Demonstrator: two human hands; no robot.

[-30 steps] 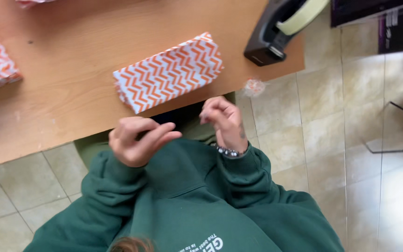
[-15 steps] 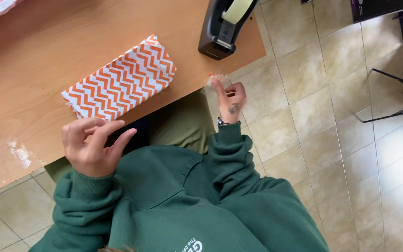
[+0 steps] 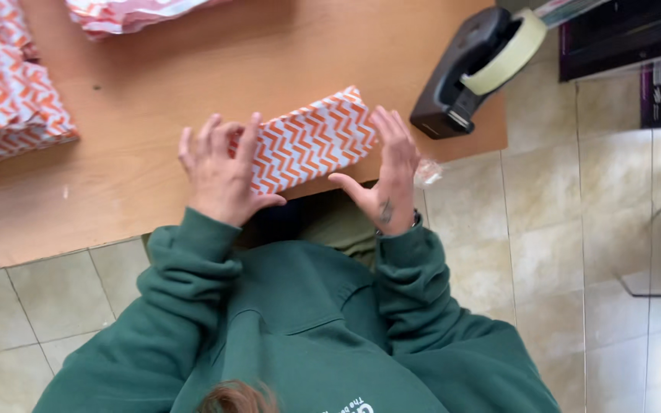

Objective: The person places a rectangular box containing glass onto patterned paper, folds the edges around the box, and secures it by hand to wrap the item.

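Note:
A small box wrapped in orange-and-white zigzag paper [image 3: 311,141] lies at the near edge of the wooden table [image 3: 154,92]. My left hand [image 3: 219,172] rests with spread fingers over the box's left end. My right hand [image 3: 388,176] presses flat against its right end, so the box is held between both hands. A crumpled piece of clear tape [image 3: 427,173] sticks out beside the outer edge of my right hand. I cannot tell whether it is stuck to the fingers.
A black tape dispenser with a pale roll [image 3: 460,76] stands on the table's right corner. More zigzag-wrapped parcels lie at the far left [image 3: 5,99] and the top edge [image 3: 131,11]. Beige tiled floor [image 3: 560,229] lies to the right, dark shelving [image 3: 629,38] beyond.
Both hands have come up from my chest to the box. My left now covers its left end and my right, which pinched the tape piece, presses on its right end.

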